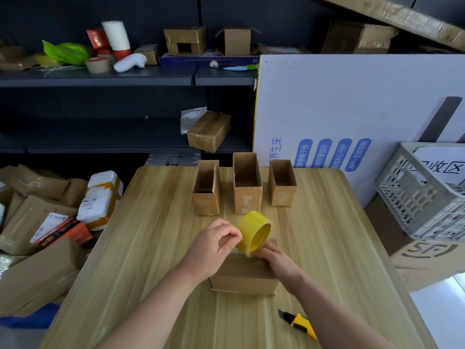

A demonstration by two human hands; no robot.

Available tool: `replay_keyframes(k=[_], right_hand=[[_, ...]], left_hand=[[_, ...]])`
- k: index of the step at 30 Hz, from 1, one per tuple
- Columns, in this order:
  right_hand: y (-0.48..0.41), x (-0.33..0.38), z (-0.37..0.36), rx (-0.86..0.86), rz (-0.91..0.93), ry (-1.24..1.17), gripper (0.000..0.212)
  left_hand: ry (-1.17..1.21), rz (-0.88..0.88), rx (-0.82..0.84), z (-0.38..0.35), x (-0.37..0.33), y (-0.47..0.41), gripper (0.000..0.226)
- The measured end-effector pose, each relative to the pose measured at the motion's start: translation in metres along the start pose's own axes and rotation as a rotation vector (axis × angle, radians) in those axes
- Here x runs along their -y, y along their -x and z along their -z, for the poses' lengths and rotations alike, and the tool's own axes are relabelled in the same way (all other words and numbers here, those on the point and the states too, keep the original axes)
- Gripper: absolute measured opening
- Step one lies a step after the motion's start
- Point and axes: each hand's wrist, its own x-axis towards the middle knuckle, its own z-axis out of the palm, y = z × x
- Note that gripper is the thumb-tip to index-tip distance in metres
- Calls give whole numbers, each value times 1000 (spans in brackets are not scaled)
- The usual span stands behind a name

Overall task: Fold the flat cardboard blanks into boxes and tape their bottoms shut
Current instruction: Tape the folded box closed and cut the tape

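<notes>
While a yellow tape roll [255, 229] is being held tilted on its edge over the far end of a closed cardboard box [242, 278], that box is lying flat on the near middle of the wooden table [141, 248]. The roll's lower rim is being gripped by the curled fingers of the right hand [274, 258], which is resting on the box top. The roll's left edge is being pinched between thumb and forefinger of the left hand [216, 241], the other fingers being kept curled; whether a loose tape end is being caught in that pinch cannot be told. Three open boxes are being kept upright in a row at the table's far side: the left box [206, 197], the taller middle box [247, 195] and the right box [283, 192], all slightly apart. A yellow utility knife [299, 323] is lying near the table's front edge, apart from the right forearm. A grey plastic crate [422, 197] is sitting off the table to the right.
</notes>
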Motion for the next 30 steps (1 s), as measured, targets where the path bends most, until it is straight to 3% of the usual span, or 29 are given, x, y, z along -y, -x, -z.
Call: replay_keyframes(k=[3,6,9,16,19,23,27,30], right_hand=[[-1,-3,0,-102,31,4,15],[-2,-3,-5,-178,32,60,14],[-5,-3,-9,-218,36,104,14],[-4,-5,-14,-259,57,191,20],[-3,-5,-15,-264,59,173,19],[-2,-8,-17,-260,77,181,18],[1,-6,-22,-289,106,113,10],[1,-9,-21,-333,115,153,13]], left_hand=[[-87,111,3,5,8,4,2],[171,308,71,0,4,12,10],[394,398,89,-8,4,20,24],[803,548,-37,-11,7,21,37],[996,664,-98,-12,6,17,20],[1008,837,-145,-21,9,14,14],[1229,963,-173,-29,10,10,9],[961,954,-147,-22,17,9,7]])
